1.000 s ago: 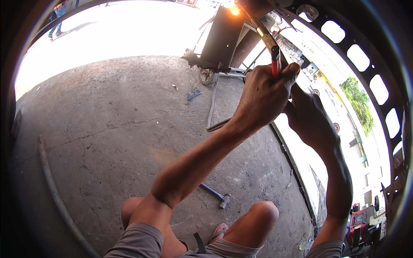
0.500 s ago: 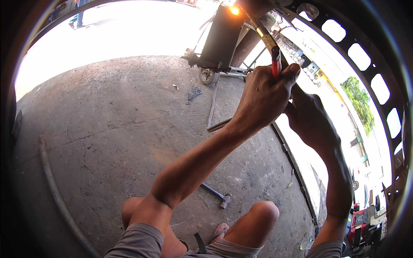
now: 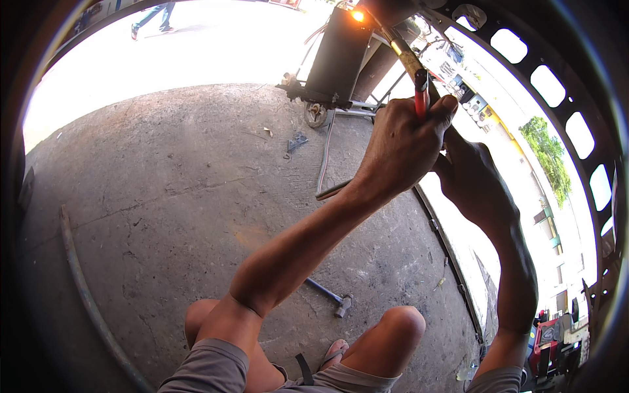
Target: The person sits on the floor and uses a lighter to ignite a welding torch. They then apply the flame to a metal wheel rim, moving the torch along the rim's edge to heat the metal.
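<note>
Both my hands are raised at the upper right around a gas torch with a brass-coloured tube (image 3: 407, 59). My left hand (image 3: 401, 144) is closed round its lower part, where a red piece (image 3: 420, 103) with a black end sticks up beside the thumb. My right hand (image 3: 478, 182) sits just behind and to the right, closed on the same torch; its fingertips are partly hidden by the left hand. Beyond the torch's far end, a bright orange glow (image 3: 358, 16) shows near a dark metal part overhead. Exactly what it touches is washed out.
A wheeled cart with a dark upright cylinder (image 3: 333, 62) stands ahead. Hoses (image 3: 324, 154) trail from it across the concrete. A hammer (image 3: 343, 305) lies between my knees, a bent pipe (image 3: 85, 281) at left. A perforated metal frame (image 3: 529, 65) curves overhead. Someone's legs (image 3: 154, 18) show far left.
The person in the distance has walked to the right. My hands, the torch and the orange glow stay almost where they were.
</note>
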A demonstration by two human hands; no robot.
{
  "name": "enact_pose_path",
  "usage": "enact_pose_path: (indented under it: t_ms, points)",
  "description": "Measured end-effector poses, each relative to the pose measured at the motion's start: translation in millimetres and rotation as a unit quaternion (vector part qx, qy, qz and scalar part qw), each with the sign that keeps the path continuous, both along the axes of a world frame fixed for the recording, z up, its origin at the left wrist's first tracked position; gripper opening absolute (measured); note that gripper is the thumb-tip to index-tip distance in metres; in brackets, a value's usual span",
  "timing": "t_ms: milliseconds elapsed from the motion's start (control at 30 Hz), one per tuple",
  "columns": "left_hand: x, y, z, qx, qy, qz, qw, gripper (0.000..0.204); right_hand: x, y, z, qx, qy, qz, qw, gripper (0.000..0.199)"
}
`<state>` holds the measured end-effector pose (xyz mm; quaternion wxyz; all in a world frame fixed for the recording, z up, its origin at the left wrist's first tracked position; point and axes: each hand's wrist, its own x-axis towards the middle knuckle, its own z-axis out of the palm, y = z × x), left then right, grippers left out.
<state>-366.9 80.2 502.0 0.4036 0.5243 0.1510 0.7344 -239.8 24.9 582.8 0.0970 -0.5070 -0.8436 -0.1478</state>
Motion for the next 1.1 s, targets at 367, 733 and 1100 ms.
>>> enact_pose_path:
  t_ms: [367,733,1100]
  points:
    - [0.6,2.1,-1.1,-0.015,0.001,-0.012,1.000,0.055,2.2,3.3,1.6,-0.040,0.015,-0.019,0.999,0.043]
    - [2.5,2.9,-1.5,0.006,-0.008,0.000,1.000,0.056,-1.9,-2.8,1.4,-0.013,0.010,-0.022,1.000,0.028]
    - [1.5,0.8,-1.0,-0.002,0.006,0.013,1.000,0.056,-0.3,-0.5,0.2,-0.009,0.016,-0.016,1.000,0.025]
